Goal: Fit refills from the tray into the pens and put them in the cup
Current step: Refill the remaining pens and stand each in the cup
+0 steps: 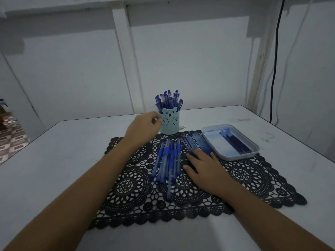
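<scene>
— Forearms come in from the bottom corners, both cut off by the lower edge. What can you make out of the hands?

— Right hand [205,168] lies palm down on the black lace mat [253,180], fingers slightly spread, fingertips on a row of clear pen barrels [196,142] just left of the tray [233,156]. Whether it grips one I cannot tell; the barrels blur together under the fingers.

— And the left?

— Left hand [145,124] is up beside the bear-faced cup [170,122], motion-blurred, fingers curled loosely inward. I cannot tell whether it pinches anything or touches the cup.

— Where are the task's things?

— Finished pens [169,99] stand packed in the cup, caps up. A loose bundle of blue pens [167,159] lies mid-mat between the two hands. Dark refills [235,144] lie in the tray's right half; their count is too murky to read in the dim light.

— Room to move?

— Tray sits half on the mat's far right corner, half on the white table [54,160]. Bare tabletop lies open to the left and right of the mat and behind the tray. Table's far edge runs close behind the cup, against the wall [190,60]; a black cable [275,60] hangs at the right.
</scene>
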A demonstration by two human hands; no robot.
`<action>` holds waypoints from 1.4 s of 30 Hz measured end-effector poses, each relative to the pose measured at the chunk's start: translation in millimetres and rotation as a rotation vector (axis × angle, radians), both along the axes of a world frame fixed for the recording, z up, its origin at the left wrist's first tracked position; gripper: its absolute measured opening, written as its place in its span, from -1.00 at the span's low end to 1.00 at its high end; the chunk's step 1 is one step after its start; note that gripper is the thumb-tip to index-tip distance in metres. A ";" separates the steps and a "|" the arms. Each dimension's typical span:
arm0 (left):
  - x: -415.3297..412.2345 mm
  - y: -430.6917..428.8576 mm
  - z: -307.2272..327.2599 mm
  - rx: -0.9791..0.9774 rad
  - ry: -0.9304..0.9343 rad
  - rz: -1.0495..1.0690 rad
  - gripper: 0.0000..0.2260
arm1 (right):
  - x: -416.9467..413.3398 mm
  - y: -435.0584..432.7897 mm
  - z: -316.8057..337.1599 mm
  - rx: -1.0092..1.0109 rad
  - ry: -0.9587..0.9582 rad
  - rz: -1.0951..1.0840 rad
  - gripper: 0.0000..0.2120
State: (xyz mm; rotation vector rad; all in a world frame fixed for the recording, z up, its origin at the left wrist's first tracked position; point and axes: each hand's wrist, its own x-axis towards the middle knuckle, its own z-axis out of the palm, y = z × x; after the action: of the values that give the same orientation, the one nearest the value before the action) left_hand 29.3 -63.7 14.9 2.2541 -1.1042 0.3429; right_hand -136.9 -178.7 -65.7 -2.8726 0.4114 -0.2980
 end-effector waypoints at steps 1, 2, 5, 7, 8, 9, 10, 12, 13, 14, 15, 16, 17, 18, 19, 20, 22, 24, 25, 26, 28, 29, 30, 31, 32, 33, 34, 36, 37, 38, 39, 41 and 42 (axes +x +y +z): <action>-6.9 5.6 -9.6 0.066 0.050 0.004 -0.79 | 0.0 0.1 -0.3 0.003 -0.006 -0.003 -0.51; -12.9 10.3 -18.2 0.141 0.094 0.013 -0.79 | -0.2 0.2 -0.6 0.004 -0.010 -0.004 -0.51; -24.8 18.9 -37.2 0.329 0.192 0.044 -0.80 | 0.6 0.0 -0.8 0.010 -0.018 -0.001 -0.51; -28.3 21.8 -43.9 0.370 0.229 0.058 -0.80 | 0.7 0.5 -0.5 0.016 -0.030 0.004 -0.51; -29.1 22.6 -45.3 0.370 0.237 0.067 -0.80 | 0.7 0.7 -0.6 0.016 -0.040 0.007 -0.52; -29.7 23.4 -45.8 0.368 0.242 0.076 -0.81 | 0.3 1.0 -0.8 0.009 -0.050 0.008 -0.52; -30.2 24.2 -45.5 0.368 0.249 0.084 -0.82 | -0.2 1.2 -1.1 -0.001 -0.059 0.008 -0.52; -31.9 26.9 -43.3 0.380 0.261 0.101 -0.87 | -1.0 1.8 -1.4 -0.013 -0.071 0.007 -0.53; -32.9 28.3 -41.8 0.390 0.265 0.111 -0.90 | -1.4 2.2 -1.0 -0.014 -0.072 0.006 -0.53; -33.8 29.2 -40.4 0.399 0.265 0.121 -0.90 | -1.9 2.5 -0.6 -0.013 -0.069 0.003 -0.53; -34.8 29.5 -39.0 0.411 0.262 0.131 -0.88 | -1.9 2.7 -0.1 -0.012 -0.066 0.002 -0.53; -36.3 29.6 -37.6 0.428 0.253 0.145 -0.86 | -1.9 2.9 -0.1 -0.012 -0.066 0.002 -0.54; -38.5 29.9 -36.3 0.450 0.233 0.164 -0.85 | -2.5 3.0 -0.5 -0.015 -0.068 0.003 -0.54; -40.6 30.4 -35.2 0.477 0.201 0.185 -0.87 | -2.9 3.2 -0.7 -0.020 -0.076 0.006 -0.55; -42.2 31.0 -34.5 0.497 0.168 0.207 -0.86 | -3.2 3.3 -0.7 -0.025 -0.088 0.011 -0.57; -43.3 32.2 -34.4 0.502 0.143 0.231 -0.84 | -3.6 3.4 -0.4 -0.032 -0.106 0.017 -0.58; -44.3 36.5 -36.0 0.464 0.115 0.267 -0.83 | -4.7 3.8 0.2 -0.043 -0.142 0.029 -0.60; -45.6 42.6 -38.4 0.384 0.084 0.264 -0.91 | -6.0 4.4 0.6 -0.047 -0.196 0.040 -0.60; -47.3 46.2 -39.8 0.346 0.056 0.236 -0.92 | -6.6 5.1 1.3 -0.043 -0.237 0.047 -0.60; -49.7 50.0 -41.6 0.314 0.015 0.194 -0.90 | -6.7 6.1 1.9 -0.045 -0.293 0.059 -0.61; -55.2 58.1 -45.5 0.266 -0.064 0.085 -0.85 | -6.9 8.4 3.1 -0.090 -0.429 0.091 -0.60; -58.1 62.4 -47.5 0.253 -0.095 0.025 -0.83 | -7.4 10.4 4.1 -0.119 -0.480 0.109 -0.58; -60.9 66.5 -49.2 0.249 -0.122 -0.034 -0.82 | -8.5 13.0 5.7 -0.151 -0.501 0.131 -0.56; -63.5 70.0 -51.1 0.245 -0.144 -0.091 -0.81 | -9.1 16.0 7.0 -0.199 -0.509 0.159 -0.55; -66.3 72.8 -53.0 0.237 -0.160 -0.141 -0.81 | -9.3 19.3 7.7 -0.261 -0.516 0.190 -0.56; -69.1 74.9 -54.2 0.218 -0.161 -0.179 -0.81 | -9.2 22.4 7.6 -0.310 -0.512 0.218 -0.59; -71.9 76.4 -54.6 0.192 -0.148 -0.208 -0.81 | -8.6 24.8 6.6 -0.342 -0.500 0.248 -0.63; -76.3 78.3 -53.9 0.156 -0.108 -0.252 -0.84 | -6.3 27.7 3.8 -0.370 -0.481 0.312 -0.72; -77.7 79.1 -53.3 0.149 -0.094 -0.269 -0.85 | -5.1 28.3 2.5 -0.384 -0.481 0.339 -0.75; -78.3 80.0 -52.8 0.144 -0.089 -0.282 -0.85 | -4.6 28.8 1.6 -0.393 -0.481 0.366 -0.78; -78.1 81.0 -52.7 0.140 -0.089 -0.292 -0.86 | -5.1 29.2 1.7 -0.396 -0.478 0.380 -0.79; -77.7 82.3 -52.5 0.139 -0.093 -0.313 -0.85 | -8.8 31.1 4.8 -0.407 -0.460 0.388 -0.81; -77.6 82.7 -52.9 0.141 -0.102 -0.323 -0.83 | -10.8 32.2 6.3 -0.414 -0.446 0.385 -0.83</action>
State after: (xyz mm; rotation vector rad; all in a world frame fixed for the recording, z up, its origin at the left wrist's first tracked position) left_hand -48.2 19.0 -38.0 2.1468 -1.5631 0.2552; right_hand -147.8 -146.4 -59.4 -3.0473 -0.3180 -1.0204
